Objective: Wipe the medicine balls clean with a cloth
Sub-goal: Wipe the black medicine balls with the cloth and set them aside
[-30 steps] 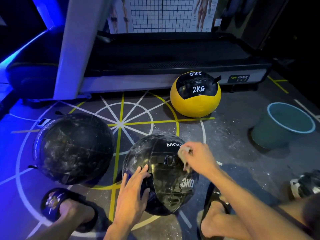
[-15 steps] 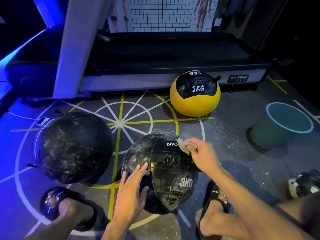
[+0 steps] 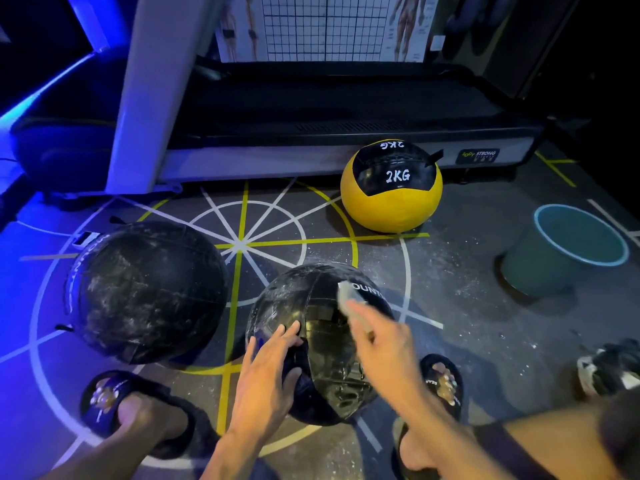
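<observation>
Wiping near black medicine ball (image 3: 322,344), on floor btwn my feet. Best approach imo: short overlapping strokes, firm pressure, rotate ball w/ left to reach dusty far-left patch. Right hand (image 3: 381,337) reaches over the top, blurred, fingers pinching cloth (image 3: 348,297) against ball. Left hand (image 3: 270,372) flat on near-left side, fingers spread, bracing.

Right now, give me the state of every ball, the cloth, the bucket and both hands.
near black ball: on the floor, partly wiped, glossy where clean
cloth: pressed on the near black ball's top
right hand: holds the cloth, blurred
left hand: fingers spread, rests on the near black ball
far black ball: dusty, untouched
yellow ball: on the floor by the treadmill, untouched
bucket: upright; contents unclear
</observation>
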A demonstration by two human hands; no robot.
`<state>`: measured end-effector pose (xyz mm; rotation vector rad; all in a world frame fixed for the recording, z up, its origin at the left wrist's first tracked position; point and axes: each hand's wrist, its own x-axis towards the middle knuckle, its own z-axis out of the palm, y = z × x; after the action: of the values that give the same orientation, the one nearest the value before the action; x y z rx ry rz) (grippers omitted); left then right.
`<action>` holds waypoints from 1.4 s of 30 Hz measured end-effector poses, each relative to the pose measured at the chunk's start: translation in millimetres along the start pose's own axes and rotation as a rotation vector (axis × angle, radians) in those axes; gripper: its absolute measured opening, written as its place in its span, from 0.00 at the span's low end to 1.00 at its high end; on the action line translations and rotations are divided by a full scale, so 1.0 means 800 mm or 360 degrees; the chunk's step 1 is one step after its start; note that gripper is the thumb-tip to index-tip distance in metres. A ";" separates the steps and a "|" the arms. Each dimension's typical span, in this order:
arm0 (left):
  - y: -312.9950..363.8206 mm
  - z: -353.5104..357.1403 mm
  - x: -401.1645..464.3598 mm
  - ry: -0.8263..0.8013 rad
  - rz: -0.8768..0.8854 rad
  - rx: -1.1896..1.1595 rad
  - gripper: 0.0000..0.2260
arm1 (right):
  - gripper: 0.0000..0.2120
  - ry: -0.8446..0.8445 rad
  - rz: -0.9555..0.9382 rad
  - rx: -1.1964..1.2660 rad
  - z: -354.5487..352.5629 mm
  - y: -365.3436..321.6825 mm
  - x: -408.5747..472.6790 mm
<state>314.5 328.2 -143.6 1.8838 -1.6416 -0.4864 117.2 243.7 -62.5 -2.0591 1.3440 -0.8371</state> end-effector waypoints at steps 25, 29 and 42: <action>-0.002 -0.006 0.000 -0.0058 -0.0033 -0.0001 0.20 | 0.36 0.0130 0.0145 -0.0027 0.034 0.078 -0.068; -0.005 -0.003 -0.003 -0.0054 -0.0062 -0.0007 0.20 | 0.32 0.0066 0.0182 0.0008 0.075 0.051 -0.079; -0.017 -0.006 -0.011 -0.0065 -0.0085 0.0006 0.20 | 0.32 0.0146 0.0289 0.0141 0.091 0.035 -0.090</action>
<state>326.6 338.7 -149.6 1.9363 -1.6229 -0.5475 132.2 307.8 -145.4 -1.8196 1.4904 -0.9030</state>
